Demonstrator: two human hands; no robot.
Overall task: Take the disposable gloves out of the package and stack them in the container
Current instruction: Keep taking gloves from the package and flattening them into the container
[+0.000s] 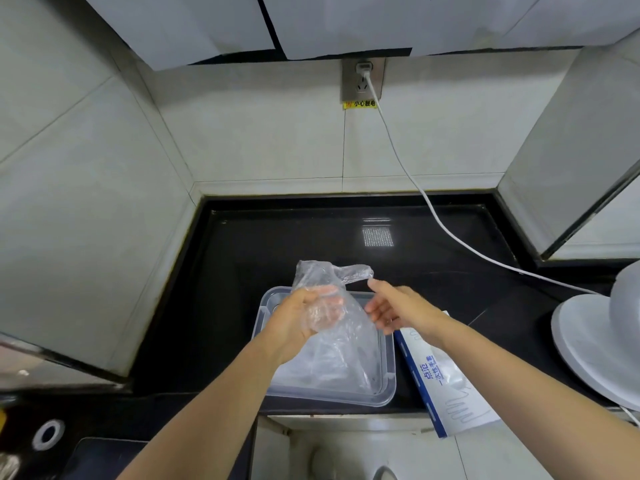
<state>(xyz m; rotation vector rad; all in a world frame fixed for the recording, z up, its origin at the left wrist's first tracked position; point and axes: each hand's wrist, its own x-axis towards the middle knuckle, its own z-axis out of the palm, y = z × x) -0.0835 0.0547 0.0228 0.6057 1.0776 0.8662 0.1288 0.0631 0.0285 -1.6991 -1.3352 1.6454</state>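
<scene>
A clear disposable glove (322, 275) hangs over a clear plastic container (388, 386) on the black counter. My left hand (298, 317) grips the glove in its curled fingers, the film draping down into the container, where more clear gloves lie. My right hand (391, 306) is beside it, fingers extended, its forefinger tip touching the glove's upper right corner. The blue and white glove package (446, 382) lies right of the container, partly under my right forearm, overhanging the counter's front edge.
A white cable (433, 209) runs from a wall socket (363, 79) down across the counter to the right. A white round appliance base (588, 341) stands at the right edge. Tiled walls close in the counter (242, 271) on the left and back.
</scene>
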